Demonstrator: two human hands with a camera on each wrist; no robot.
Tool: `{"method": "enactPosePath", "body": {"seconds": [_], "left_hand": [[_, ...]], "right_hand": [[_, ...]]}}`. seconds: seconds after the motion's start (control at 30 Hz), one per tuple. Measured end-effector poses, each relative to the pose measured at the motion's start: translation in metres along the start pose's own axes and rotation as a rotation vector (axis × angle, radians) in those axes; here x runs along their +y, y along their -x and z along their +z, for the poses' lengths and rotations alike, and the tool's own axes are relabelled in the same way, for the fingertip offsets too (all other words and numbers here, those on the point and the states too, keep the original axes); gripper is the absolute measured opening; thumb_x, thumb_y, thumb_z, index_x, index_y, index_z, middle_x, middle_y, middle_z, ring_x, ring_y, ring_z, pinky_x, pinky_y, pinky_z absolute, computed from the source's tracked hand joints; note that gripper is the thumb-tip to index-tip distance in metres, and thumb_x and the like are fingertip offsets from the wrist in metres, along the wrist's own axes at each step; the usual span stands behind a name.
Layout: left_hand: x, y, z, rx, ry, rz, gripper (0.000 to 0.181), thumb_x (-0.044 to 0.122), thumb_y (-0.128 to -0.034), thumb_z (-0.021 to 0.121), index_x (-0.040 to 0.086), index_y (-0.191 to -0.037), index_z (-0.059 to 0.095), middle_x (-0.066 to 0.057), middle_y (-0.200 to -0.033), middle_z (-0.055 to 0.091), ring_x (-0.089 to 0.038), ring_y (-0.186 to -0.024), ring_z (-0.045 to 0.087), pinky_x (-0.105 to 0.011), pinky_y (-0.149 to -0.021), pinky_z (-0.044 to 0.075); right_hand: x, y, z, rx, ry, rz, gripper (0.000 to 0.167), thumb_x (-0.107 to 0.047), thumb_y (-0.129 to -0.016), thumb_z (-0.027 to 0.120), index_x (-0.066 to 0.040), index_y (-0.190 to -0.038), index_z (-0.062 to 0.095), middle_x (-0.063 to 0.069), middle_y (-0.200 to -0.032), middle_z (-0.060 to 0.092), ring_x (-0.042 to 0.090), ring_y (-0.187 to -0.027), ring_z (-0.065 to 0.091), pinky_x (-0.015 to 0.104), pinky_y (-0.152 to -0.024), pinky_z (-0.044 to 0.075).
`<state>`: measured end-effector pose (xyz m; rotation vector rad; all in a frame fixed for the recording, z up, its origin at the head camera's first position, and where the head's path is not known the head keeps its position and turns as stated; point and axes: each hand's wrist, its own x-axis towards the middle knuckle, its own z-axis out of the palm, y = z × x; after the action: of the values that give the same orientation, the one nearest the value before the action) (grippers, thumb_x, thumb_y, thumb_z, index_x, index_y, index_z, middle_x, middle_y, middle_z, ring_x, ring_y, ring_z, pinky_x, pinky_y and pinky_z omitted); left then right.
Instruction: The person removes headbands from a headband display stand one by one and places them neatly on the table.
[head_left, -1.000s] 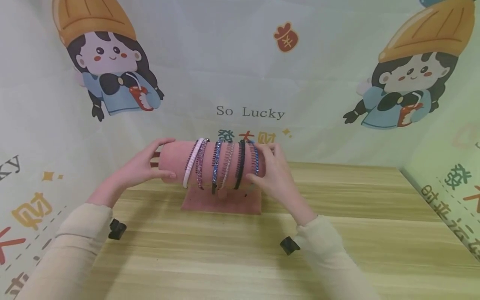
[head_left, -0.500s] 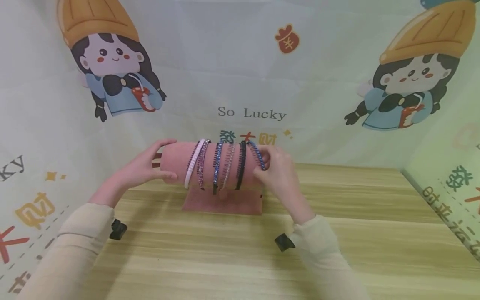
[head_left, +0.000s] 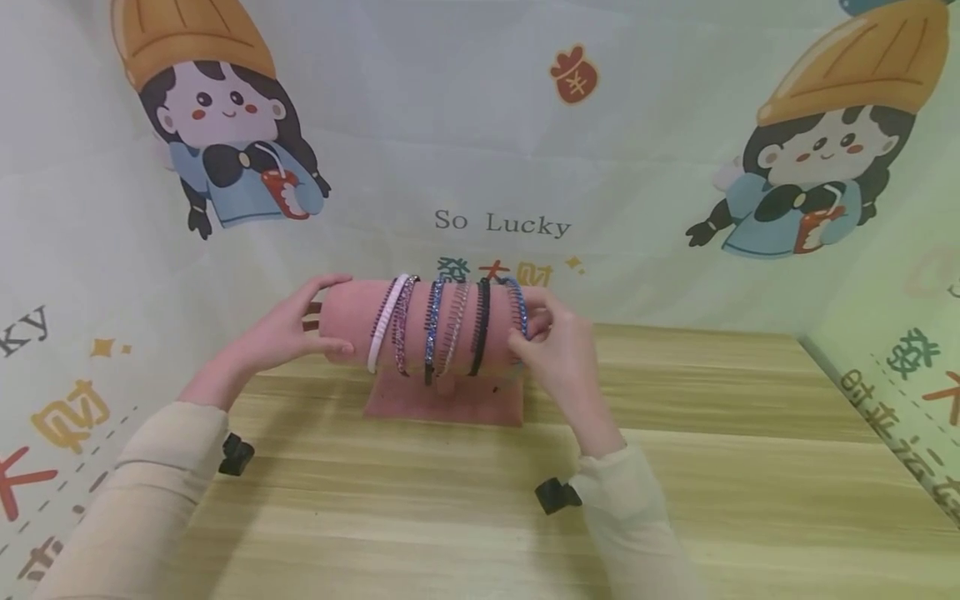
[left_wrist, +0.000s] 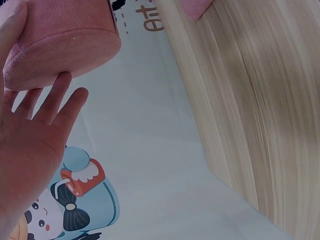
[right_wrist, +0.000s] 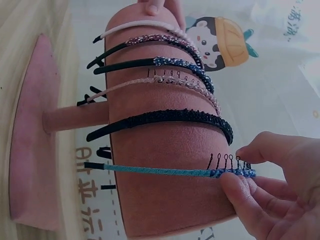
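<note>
The blue headband [right_wrist: 160, 171] sits over the far right end of the pink roll [head_left: 352, 310], apart from the black headband [right_wrist: 175, 118] beside it, with its dark near tip reaching past the roll's front edge. The right hand [head_left: 558, 348] is mostly closed, pinching the glittery crown of the blue headband between thumb and fingers, the index finger lying near its wire teeth. The left hand [head_left: 281, 336] is partly open round the roll's other end, thumb in front and fingers behind; how firmly it presses is hard to tell, since the roll hides some fingertips.

To settle this headband well, I would keep the left hand bracing the roll against turning, ease the band by its crown rather than its teeth, and turn it square to the roll with an even gap from its black neighbour. The teeth may well snag on the plush if dragged sideways.

The roll is what carries everything: going left from the black one come a clear-beaded headband [right_wrist: 172, 83], a blue-glitter headband [right_wrist: 175, 63], a pink-glitter headband [right_wrist: 152, 38] and a slanting white headband [head_left: 384, 331]. A post [right_wrist: 80, 118] joins the roll to its flat pink base [head_left: 450, 408], standing on the table [head_left: 390, 525].
</note>
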<state>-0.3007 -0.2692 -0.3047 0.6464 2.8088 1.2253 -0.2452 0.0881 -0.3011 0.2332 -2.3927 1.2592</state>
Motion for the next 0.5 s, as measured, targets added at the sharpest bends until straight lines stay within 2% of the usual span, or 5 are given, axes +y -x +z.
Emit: {"method": "enactPosePath", "body": {"seconds": [0.27,0.5], "left_hand": [[-0.0002,0.0004,-0.0026,-0.003,-0.003,-0.005,0.093,0.026,-0.0834,0.080,0.023,-0.155,0.022,-0.011,-0.157,0.031,-0.042,-0.142,0.038,-0.058,-0.113,0.038],[0.0014,0.0007,-0.0025,-0.005,0.000,-0.011,0.093,0.027,-0.0831,0.081,0.023,-0.155,0.021,-0.011,-0.157,0.031,-0.041,-0.142,0.038,-0.057,-0.113,0.038]], "right_hand": [[0.0026,0.0034,-0.0038,0.062,-0.088,0.026,0.032,-0.009,-0.081,0.076,-0.013,-0.112,0.071,0.011,-0.084,0.070,0.019,-0.073,0.064,0.026,-0.066,0.055],[0.0008,-0.0002,-0.0051,0.094,-0.135,0.045,0.037,-0.009,-0.083,0.076,-0.010,-0.120,0.070,0.012,-0.089,0.074,0.018,-0.075,0.065,0.019,-0.063,0.052]]}}
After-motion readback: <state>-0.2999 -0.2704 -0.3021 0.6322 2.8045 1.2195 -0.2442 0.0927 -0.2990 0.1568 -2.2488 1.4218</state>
